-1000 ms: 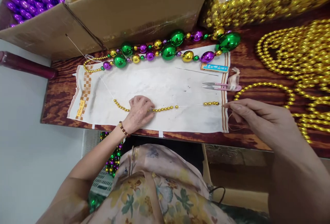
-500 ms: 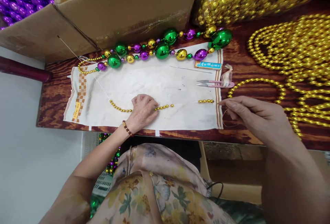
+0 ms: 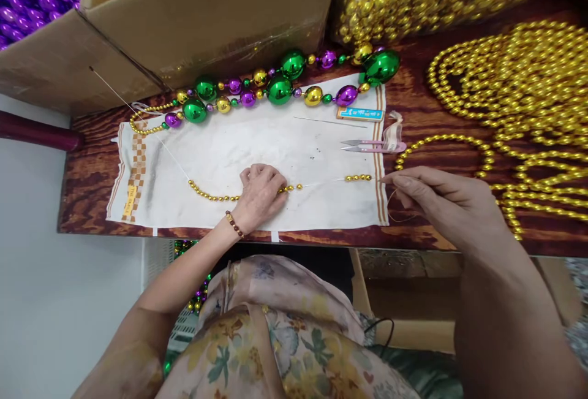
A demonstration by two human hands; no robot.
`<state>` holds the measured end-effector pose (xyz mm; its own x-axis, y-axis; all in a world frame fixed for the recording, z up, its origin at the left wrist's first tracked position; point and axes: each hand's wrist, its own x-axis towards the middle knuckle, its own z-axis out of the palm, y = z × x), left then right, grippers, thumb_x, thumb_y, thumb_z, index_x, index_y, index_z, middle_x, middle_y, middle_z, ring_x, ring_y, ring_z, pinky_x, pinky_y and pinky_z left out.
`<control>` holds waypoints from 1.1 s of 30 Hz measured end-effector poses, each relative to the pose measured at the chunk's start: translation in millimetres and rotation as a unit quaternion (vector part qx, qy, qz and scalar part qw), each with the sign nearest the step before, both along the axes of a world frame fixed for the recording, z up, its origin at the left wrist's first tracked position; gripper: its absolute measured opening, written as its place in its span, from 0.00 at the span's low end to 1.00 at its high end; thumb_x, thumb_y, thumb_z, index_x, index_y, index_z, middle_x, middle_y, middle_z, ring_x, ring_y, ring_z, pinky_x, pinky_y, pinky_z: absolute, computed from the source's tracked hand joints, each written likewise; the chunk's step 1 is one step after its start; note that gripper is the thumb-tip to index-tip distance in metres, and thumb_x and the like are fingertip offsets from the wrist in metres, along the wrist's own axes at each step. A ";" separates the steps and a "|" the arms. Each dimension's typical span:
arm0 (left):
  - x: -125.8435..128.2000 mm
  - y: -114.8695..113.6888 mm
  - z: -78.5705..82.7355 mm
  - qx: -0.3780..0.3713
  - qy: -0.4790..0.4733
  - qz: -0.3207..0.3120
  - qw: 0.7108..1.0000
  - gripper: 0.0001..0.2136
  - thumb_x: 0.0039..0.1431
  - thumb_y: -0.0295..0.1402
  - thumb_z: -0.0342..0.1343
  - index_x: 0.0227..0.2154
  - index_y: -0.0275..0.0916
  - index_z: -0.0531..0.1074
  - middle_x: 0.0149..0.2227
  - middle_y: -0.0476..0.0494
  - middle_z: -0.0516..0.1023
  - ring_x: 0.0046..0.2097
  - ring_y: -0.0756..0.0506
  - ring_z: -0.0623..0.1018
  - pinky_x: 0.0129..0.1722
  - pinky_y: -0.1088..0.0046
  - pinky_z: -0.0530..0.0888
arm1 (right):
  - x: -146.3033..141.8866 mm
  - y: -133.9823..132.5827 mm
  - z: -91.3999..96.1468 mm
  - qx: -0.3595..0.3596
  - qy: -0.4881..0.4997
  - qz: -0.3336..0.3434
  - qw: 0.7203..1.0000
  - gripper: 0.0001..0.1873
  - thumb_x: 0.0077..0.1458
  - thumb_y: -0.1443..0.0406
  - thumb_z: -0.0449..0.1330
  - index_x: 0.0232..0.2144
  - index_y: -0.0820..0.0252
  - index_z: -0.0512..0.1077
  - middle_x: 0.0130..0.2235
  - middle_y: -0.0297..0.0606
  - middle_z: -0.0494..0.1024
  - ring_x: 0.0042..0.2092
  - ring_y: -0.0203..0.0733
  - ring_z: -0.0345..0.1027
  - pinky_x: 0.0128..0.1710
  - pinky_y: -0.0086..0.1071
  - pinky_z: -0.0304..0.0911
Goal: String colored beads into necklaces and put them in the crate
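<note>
A thin thread with small gold beads [image 3: 209,195] lies across a white cloth [image 3: 285,141] on the wooden table. My left hand [image 3: 263,195] rests on the cloth with its fingers pinched on the bead strand. A short group of gold beads [image 3: 358,178] sits further right on the same thread. My right hand [image 3: 436,203] pinches the thread's right end just past the cloth's edge, and a loose loop of thread hangs below it.
A necklace of big green, purple and gold beads [image 3: 280,87] lies along the cloth's far edge. Pink snips [image 3: 374,145], a needle and a blue packet [image 3: 361,114] lie right. Cardboard boxes [image 3: 206,13] stand behind. Gold bead strands [image 3: 528,98] cover the right.
My left hand has slid right along the strand, closing the gap to the short bead group. The right hand keeps its pinch on the thread end.
</note>
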<state>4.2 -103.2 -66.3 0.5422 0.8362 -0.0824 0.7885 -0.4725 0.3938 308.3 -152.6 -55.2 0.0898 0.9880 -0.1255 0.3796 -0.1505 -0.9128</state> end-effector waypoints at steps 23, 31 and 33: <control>68.1 4.8 -0.2 0.008 -0.045 -0.067 0.997 0.07 0.64 0.33 0.53 0.44 0.41 0.71 0.46 0.40 0.73 0.52 0.37 0.65 0.49 0.54 0.59 | 10.7 -6.0 -0.9 0.001 0.008 0.001 1.000 0.13 0.62 0.56 0.58 0.30 0.55 0.76 0.22 0.30 0.67 0.25 0.34 0.60 0.26 0.29 0.55; 130.9 10.7 -16.6 0.021 -0.035 -0.088 0.995 0.05 0.65 0.32 0.53 0.38 0.39 0.72 0.44 0.39 0.73 0.50 0.36 0.65 0.49 0.53 0.60 | 15.0 -8.7 0.2 0.001 -0.003 -0.014 1.000 0.17 0.61 0.51 0.58 0.26 0.55 0.73 0.22 0.30 0.66 0.25 0.36 0.59 0.27 0.30 0.55; 130.0 11.6 -15.5 0.003 -0.051 -0.087 0.995 0.05 0.64 0.32 0.53 0.39 0.39 0.72 0.45 0.39 0.73 0.51 0.36 0.65 0.50 0.53 0.61 | 15.4 -9.0 2.6 0.002 -0.004 -0.021 1.000 0.16 0.61 0.52 0.58 0.27 0.54 0.73 0.22 0.30 0.66 0.25 0.36 0.58 0.26 0.30 0.54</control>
<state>134.3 -91.5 -81.8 0.6840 0.7293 -0.0158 0.6511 -0.6006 0.4640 323.8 -161.7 -52.6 0.1330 0.9837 -0.1209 0.3809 -0.1633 -0.9101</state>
